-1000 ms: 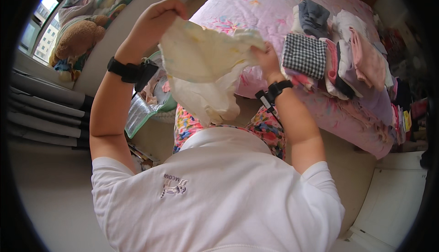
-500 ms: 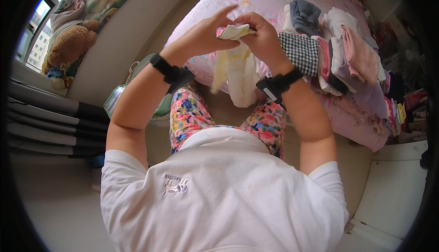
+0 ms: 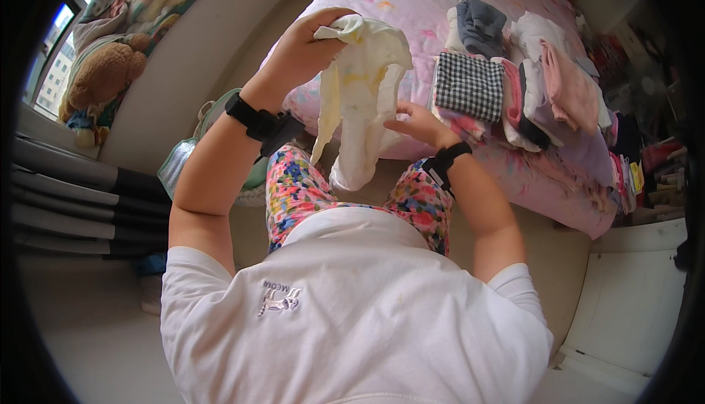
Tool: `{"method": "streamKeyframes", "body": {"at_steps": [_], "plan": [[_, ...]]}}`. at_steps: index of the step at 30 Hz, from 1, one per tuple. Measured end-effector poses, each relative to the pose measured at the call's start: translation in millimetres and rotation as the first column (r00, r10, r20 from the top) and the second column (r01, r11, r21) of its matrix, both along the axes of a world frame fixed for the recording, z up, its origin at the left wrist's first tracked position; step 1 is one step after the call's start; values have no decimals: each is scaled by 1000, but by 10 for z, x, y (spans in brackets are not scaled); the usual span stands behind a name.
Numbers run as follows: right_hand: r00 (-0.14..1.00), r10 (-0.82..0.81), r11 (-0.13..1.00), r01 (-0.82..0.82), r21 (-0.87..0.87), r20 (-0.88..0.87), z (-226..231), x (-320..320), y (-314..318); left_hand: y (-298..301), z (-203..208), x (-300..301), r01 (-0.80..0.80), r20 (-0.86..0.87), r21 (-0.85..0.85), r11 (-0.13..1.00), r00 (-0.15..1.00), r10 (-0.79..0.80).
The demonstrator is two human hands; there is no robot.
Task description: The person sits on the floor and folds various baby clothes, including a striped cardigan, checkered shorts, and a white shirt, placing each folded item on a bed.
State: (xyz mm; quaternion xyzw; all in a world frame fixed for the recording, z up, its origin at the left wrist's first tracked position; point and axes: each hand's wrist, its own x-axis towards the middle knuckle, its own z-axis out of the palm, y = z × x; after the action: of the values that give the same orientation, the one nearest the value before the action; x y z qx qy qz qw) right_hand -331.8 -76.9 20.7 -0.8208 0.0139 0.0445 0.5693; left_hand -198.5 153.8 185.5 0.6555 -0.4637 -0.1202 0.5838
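A small white cloth garment [image 3: 363, 88] with yellowish patches hangs in loose folds over the gap between my knees. Its exact kind is hard to make out. My left hand [image 3: 312, 46] is closed on its bunched upper left corner, fingers partly hidden by the cloth. Lower down, my right hand [image 3: 422, 125] is at the garment's right edge, with thumb and fingers apart; whether the fingertips touch the cloth is unclear. Narrow ends of the garment dangle toward my flowered trousers [image 3: 301, 184].
A bed with a pink quilt [image 3: 400, 8] lies ahead. Folded clothes stand on it at right, among them a black-and-white checked cloth [image 3: 468, 87], a grey garment [image 3: 481, 26] and a pink one [image 3: 569, 88]. A pale green bag [image 3: 180, 165] is at left; a teddy bear [image 3: 106, 74] sits by the window.
The garment has opened out and hangs more spread, shifted a little left. My right hand has left its top and come down to its right edge; my left hand keeps hold.
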Motion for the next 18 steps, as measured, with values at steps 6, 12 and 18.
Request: {"method": "streamKeyframes", "body": {"at_steps": [6,12,18], "plan": [[955,-160,980,184,-76,250,-224,41,-175,34,-144,219,-186,48,-26,982,981,187],[741,-524,684,660,-311,420,312,-2,-459,225,-365,639,-433,327,-95,896,837,439],[648,-529,454,762,-462,548,794,-49,-309,488,-480,634,-236,-171,64,970,955,244]]}}
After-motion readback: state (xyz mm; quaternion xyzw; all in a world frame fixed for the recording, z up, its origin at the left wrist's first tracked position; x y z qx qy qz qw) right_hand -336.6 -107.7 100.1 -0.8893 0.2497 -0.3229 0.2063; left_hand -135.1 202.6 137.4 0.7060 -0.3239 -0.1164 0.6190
